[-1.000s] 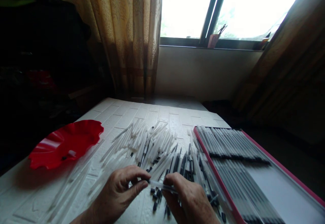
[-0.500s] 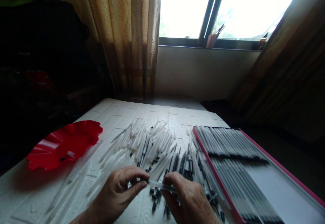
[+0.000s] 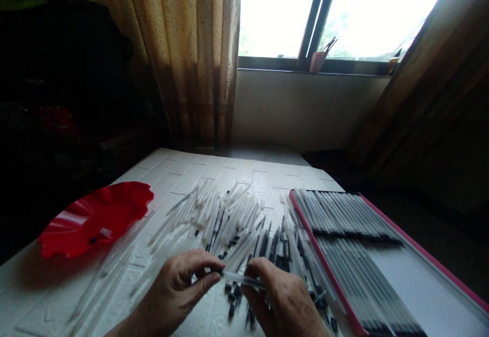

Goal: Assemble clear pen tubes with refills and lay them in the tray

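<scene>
Thumb and forefinger of my left hand [image 3: 181,286] pinch a small black end piece of a pen. My right hand [image 3: 280,296] grips the clear plastic pen barrel [image 3: 239,277], which lies almost level between both hands. Below and around them are loose black caps [image 3: 232,310], partly hidden by my right hand. Beyond my fingers lies a pile of whitish clear pen barrels [image 3: 210,209]. Dark refills or pens with pointed tips [image 3: 267,242] are heaped just behind my right hand.
A pink-edged box [image 3: 324,270] on the right holds two rows of pens with black ends. To the left stands a red wavy-rimmed dish [image 3: 126,191] with small bits inside. More clear tubes [image 3: 101,281] lie near it on the white brick-patterned tabletop [image 3: 175,166].
</scene>
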Available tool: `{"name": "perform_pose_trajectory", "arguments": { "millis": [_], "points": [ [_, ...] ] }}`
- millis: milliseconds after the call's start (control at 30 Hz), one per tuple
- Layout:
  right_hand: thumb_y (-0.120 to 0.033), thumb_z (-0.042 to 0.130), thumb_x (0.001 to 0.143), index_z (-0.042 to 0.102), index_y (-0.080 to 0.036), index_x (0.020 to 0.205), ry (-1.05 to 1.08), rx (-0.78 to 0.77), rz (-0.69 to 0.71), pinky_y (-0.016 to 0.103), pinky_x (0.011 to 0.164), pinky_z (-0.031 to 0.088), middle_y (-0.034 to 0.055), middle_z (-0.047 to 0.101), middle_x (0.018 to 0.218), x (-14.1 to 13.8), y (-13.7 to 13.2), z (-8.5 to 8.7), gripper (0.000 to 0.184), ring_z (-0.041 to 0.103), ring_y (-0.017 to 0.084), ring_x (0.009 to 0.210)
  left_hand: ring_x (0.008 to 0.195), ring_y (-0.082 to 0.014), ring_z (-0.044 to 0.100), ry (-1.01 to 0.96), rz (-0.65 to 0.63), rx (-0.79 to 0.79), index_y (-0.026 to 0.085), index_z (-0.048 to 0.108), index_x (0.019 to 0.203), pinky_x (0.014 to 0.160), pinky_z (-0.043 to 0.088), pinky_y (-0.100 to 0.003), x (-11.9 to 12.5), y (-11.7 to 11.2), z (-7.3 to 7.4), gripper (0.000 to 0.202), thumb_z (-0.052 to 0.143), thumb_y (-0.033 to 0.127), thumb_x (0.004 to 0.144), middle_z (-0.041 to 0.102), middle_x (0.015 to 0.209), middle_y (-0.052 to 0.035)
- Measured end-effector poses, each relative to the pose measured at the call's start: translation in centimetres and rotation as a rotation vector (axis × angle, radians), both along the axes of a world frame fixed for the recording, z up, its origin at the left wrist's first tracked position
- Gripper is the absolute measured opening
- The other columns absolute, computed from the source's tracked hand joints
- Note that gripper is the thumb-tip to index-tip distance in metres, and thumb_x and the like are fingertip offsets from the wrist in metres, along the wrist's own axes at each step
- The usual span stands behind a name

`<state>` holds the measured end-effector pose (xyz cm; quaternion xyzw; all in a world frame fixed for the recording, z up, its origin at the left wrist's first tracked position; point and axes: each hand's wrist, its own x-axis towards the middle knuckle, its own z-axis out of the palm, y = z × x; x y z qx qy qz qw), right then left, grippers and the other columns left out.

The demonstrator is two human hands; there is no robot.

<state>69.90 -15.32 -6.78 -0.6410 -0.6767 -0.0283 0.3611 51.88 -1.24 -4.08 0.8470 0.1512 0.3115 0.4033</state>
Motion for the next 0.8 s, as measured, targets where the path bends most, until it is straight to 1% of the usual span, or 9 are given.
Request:
{"name": "perform_pose_trajectory", "arguments": {
  "millis": [100, 200, 267, 333, 400, 533, 600, 700, 800],
  "points": [
    [-0.03, 0.038, 0.1, 0.055, -0.021, 0.09, -0.059, -0.007, -0.003, 0.022, 0.049, 0.039, 0.0004, 0.065, 0.072, 0.08, 0.03, 0.18, 0.022, 0.059, 0.012, 0.05, 0.06, -0.0105, 0.066, 0.007, -0.006, 0.0, 0.023, 0.075, 0.09, 0.059, 0.053, -0.015, 0.05, 0.05, -0.11, 0.011, 0.068, 0.017, 0.084, 0.073, 0.072, 0.0019],
    [-0.028, 0.032, 0.103, 0.06, -0.021, 0.092, -0.086, -0.023, 0.005, 0.022, 0.052, 0.04, 0.0023, 0.065, 0.075, 0.11, 0.17, 0.37, 0.03, 0.063, 0.013, 0.056, 0.062, -0.0115, 0.067, 0.01, 0.0, 0.01, 0.022, 0.075, 0.089, 0.06, 0.053, -0.016, 0.07, 0.08, -0.16, 0.011, 0.068, 0.016, 0.083, 0.073, 0.073, 0.0012],
    [-0.03, 0.031, 0.104, 0.061, -0.022, 0.097, -0.086, -0.036, 0.01, 0.022, 0.054, 0.041, 0.0028, 0.066, 0.077, 0.08, 0.24, 0.39, 0.032, 0.065, 0.014, 0.06, 0.062, -0.0116, 0.068, 0.009, 0.0, 0.016, 0.022, 0.075, 0.089, 0.059, 0.053, -0.016, 0.04, 0.1, -0.18, 0.011, 0.068, 0.016, 0.083, 0.074, 0.073, 0.0012],
    [-0.034, 0.032, 0.104, 0.059, -0.021, 0.106, -0.076, -0.017, 0.01, 0.022, 0.056, 0.043, 0.0039, 0.068, 0.08, 0.01, 0.23, 0.34, 0.03, 0.066, 0.015, 0.062, 0.062, -0.0117, 0.068, 0.008, -0.005, 0.018, 0.023, 0.075, 0.09, 0.06, 0.053, -0.016, 0.0, 0.11, -0.2, 0.011, 0.068, 0.016, 0.084, 0.074, 0.073, 0.001],
    [-0.035, 0.036, 0.102, 0.055, -0.019, 0.109, -0.056, 0.014, 0.007, 0.023, 0.055, 0.043, 0.0041, 0.069, 0.081, -0.05, 0.14, 0.27, 0.026, 0.065, 0.014, 0.058, 0.063, -0.0115, 0.068, 0.016, -0.009, 0.018, 0.023, 0.075, 0.09, 0.06, 0.053, -0.016, -0.02, 0.1, -0.22, 0.012, 0.067, 0.016, 0.084, 0.074, 0.074, 0.0011],
    [-0.029, 0.041, 0.099, 0.053, -0.021, 0.095, -0.041, 0.003, 0.003, 0.022, 0.049, 0.039, 0.0001, 0.067, 0.073, -0.03, -0.02, 0.32, 0.015, 0.06, 0.012, 0.049, 0.062, -0.0106, 0.068, 0.005, -0.004, 0.023, 0.024, 0.075, 0.09, 0.06, 0.053, -0.015, -0.01, 0.03, -0.26, 0.014, 0.068, 0.014, 0.083, 0.074, 0.074, 0.0023],
    [-0.027, 0.04, 0.099, 0.055, -0.022, 0.092, -0.061, -0.026, -0.001, 0.022, 0.051, 0.039, 0.0005, 0.065, 0.073, 0.04, -0.01, 0.44, 0.017, 0.062, 0.013, 0.052, 0.064, -0.0108, 0.069, -0.011, -0.001, 0.03, 0.025, 0.074, 0.091, 0.061, 0.053, -0.014, -0.02, -0.01, -0.31, 0.014, 0.068, 0.014, 0.083, 0.074, 0.074, 0.0026],
    [-0.024, 0.039, 0.099, 0.06, -0.022, 0.094, -0.083, -0.079, 0.009, 0.021, 0.056, 0.042, 0.0023, 0.066, 0.079, 0.13, 0.07, 0.58, 0.022, 0.066, 0.015, 0.062, 0.066, -0.0111, 0.07, -0.006, -0.004, 0.04, 0.025, 0.074, 0.092, 0.063, 0.054, -0.015, -0.06, 0.0, -0.4, 0.016, 0.068, 0.013, 0.083, 0.075, 0.076, 0.0024],
    [-0.026, 0.044, 0.098, 0.06, -0.023, 0.108, -0.081, -0.091, 0.022, 0.023, 0.06, 0.045, 0.0033, 0.069, 0.085, 0.15, 0.08, 0.5, 0.019, 0.069, 0.017, 0.069, 0.065, -0.0111, 0.069, 0.004, -0.007, 0.043, 0.025, 0.074, 0.092, 0.062, 0.053, -0.015, -0.06, 0.04, -0.45, 0.017, 0.068, 0.013, 0.083, 0.075, 0.077, 0.0021]
  ]
}}
